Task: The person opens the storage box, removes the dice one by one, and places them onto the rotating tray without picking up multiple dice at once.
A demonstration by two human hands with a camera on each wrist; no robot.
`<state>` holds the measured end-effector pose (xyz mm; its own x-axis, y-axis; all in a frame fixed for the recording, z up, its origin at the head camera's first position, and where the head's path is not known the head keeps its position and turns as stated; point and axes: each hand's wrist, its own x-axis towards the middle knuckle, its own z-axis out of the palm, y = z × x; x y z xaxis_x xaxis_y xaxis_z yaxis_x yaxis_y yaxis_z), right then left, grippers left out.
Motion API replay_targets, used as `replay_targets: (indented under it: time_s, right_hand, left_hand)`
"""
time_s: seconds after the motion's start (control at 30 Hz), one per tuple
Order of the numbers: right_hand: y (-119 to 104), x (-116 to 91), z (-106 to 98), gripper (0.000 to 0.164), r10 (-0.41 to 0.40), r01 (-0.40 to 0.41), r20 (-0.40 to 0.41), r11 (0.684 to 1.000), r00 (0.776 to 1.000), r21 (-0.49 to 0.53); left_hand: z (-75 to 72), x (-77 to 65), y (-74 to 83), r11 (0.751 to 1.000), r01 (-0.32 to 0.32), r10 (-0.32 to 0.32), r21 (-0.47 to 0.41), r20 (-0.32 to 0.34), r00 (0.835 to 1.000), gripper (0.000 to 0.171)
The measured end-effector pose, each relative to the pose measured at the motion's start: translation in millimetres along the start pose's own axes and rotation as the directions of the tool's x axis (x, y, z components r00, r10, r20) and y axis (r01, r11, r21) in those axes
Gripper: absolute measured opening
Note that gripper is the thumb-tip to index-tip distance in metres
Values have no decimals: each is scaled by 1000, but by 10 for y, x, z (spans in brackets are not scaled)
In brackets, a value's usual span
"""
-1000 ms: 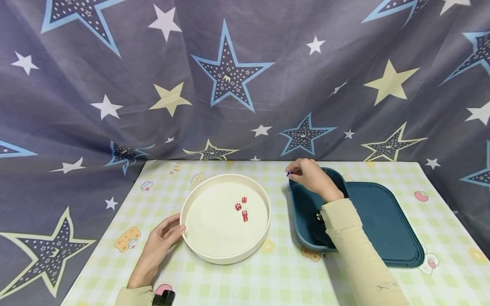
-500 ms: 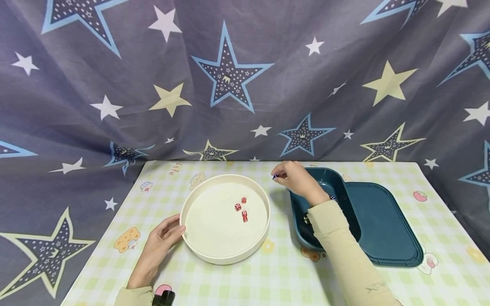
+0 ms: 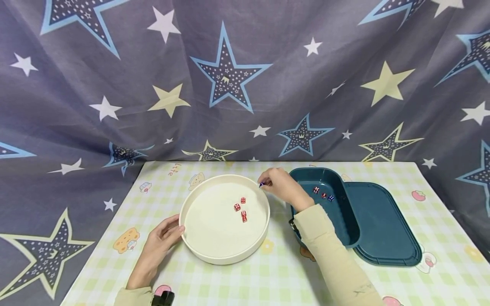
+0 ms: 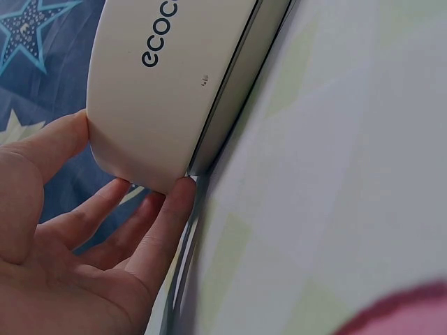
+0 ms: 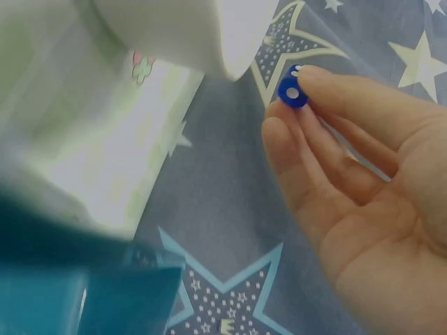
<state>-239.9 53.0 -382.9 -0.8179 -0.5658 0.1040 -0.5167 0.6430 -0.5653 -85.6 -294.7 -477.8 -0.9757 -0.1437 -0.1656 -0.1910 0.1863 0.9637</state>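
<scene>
A round cream tray [image 3: 206, 231] lies on the table with several red dice [image 3: 237, 207] in its right half. My left hand [image 3: 164, 238] holds the tray's left side, thumb at the rim and fingers against the lower wall [image 4: 147, 118]. Between thumb and fingertips my right hand [image 3: 281, 187] pinches a blue die [image 5: 292, 91], just at the tray's back right rim. To the right stands a dark teal box [image 3: 344, 221] containing two red dice [image 3: 316, 190] and a blue one; my right forearm hides part of it.
A flat teal lid [image 3: 386, 225] lies right beside the box, partly beneath it. Green checked cloth [image 3: 264, 272] covers the table. Behind its back edge hangs a grey curtain [image 3: 237, 127] with stars.
My right hand has moved left from over the box to the tray's rim, carrying the blue die. Dice inside the box have come into view. The left hand keeps its place.
</scene>
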Motion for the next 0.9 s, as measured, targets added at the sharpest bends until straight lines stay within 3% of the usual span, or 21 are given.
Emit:
replay_targets:
  time_s: [0.37, 0.9]
  right_hand:
    - [-80, 52, 220, 14, 9, -11, 72, 1000, 997, 29]
    - [-117, 88, 496, 10, -40, 45, 77, 997, 996, -68]
  left_hand:
    - [-1, -3, -5, 1000, -17, 17, -5, 3, 1000, 61]
    - [2, -11, -6, 1000, -16, 16, -4, 3, 1000, 62]
